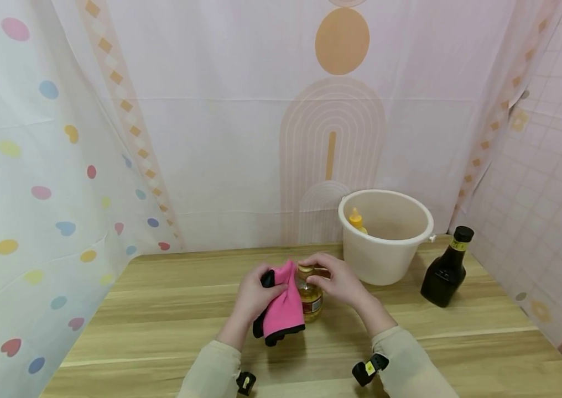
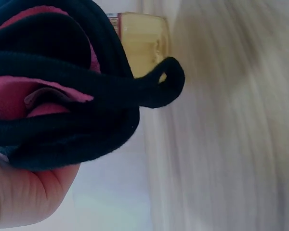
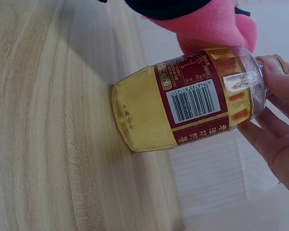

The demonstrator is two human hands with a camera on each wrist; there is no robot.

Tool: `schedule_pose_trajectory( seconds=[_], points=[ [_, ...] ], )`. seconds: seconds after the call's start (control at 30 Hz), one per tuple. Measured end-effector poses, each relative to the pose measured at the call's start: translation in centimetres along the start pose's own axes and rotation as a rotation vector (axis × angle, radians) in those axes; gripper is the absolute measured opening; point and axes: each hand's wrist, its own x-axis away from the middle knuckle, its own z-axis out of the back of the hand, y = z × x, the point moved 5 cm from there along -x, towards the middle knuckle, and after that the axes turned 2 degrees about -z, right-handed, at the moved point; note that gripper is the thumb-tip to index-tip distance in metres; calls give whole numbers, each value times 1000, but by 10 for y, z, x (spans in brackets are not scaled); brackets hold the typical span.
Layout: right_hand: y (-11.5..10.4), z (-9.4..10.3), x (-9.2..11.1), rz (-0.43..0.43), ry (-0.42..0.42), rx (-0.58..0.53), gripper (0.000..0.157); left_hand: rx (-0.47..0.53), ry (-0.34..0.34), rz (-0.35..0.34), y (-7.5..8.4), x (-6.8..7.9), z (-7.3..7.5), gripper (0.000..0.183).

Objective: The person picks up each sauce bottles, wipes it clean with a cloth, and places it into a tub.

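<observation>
My left hand [image 1: 255, 297] pinches a pink cloth piece with black edging [image 1: 285, 310] between thumb and fingers. In the left wrist view its folded black-bound layers face the camera, and a small black hanging loop [image 2: 171, 89] sticks out. Right beside the cloth stands a bottle of yellow cooking oil [image 1: 312, 304] with a gold cap and a dark red label with a barcode [image 3: 192, 103]. My right hand [image 1: 339, 281] holds that bottle at the cap and neck, thumb on one side and fingers on the other. In the right wrist view the pink cloth overlaps the bottle's upper side.
A white bucket [image 1: 380, 262] stands behind and to the right, with a yellow-topped bottle [image 1: 355, 218] inside it. Farther right is a dark sauce bottle with a black cap [image 1: 444, 276]. Patterned curtains [image 1: 231, 138] hang along the back and sides of the wooden table [image 1: 171, 309].
</observation>
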Motion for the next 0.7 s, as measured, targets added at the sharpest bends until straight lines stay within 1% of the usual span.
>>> schedule_pose_trajectory(
  seconds=[0.1,0.23,0.3,0.53,0.7],
  points=[
    [0,0,1,17,1,-15,30,-24,-5,8,-3,0,-2,26],
    [-1,1,2,26,6,-14,31,-27,-12,15,-7,0,-4,26],
    [-2,1,2,32,9,2,31,-24,-16,25,-8,0,-4,26],
    [-6,0,3,65,24,94,31,-21,-30,13,-9,1,-5,28],
    [-7,-1,3,78,28,132,31,-67,-32,3,-10,2,-4,28]
  ],
)
